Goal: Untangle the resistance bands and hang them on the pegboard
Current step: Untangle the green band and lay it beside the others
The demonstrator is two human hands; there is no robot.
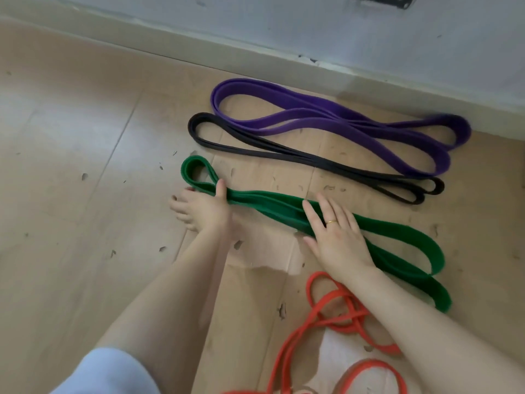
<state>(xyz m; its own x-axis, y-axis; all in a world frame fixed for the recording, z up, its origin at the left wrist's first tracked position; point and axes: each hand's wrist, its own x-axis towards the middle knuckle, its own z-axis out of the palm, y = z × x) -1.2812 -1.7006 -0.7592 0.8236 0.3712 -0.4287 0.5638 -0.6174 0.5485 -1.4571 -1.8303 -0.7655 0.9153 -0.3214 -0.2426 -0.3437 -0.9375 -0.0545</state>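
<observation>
Green band (pixel 284 207) lies on the floor (pixel 71 166), folded into a long flat bundle running from far-left to near-right, w/ a small loop at its left end and wider loops at the right. Left hand (pixel 203 211) grips the bundle just beside the left loop: thumb over the top, fingers curled under or beside it. Right hand (pixel 335 234) lies flat on the mid section, fingers straight and a bit spread, pressing the strands down; ring on one finger.

Purple band (pixel 326 118) and black band (pixel 298 159) lie farther off, near the wall (pixel 369 29), each already laid out in neat folds, apart from one another at the left, close or touching at the right. Orange band (pixel 335 314) sits nearest, right of centre, crossed over itself, prob. the next one to sort. No pegboard in view.

Step in hand, as I judge it: smoothing and squaring up the green folds. To do it well: keep the left grip firm as an anchor, slide the right palm toward the right loops so the strands stack flat w/o twist, check no strand crosses another. Rubber grabs the floor, so lift slightly rather than drag. Keep it off the orange band.
</observation>
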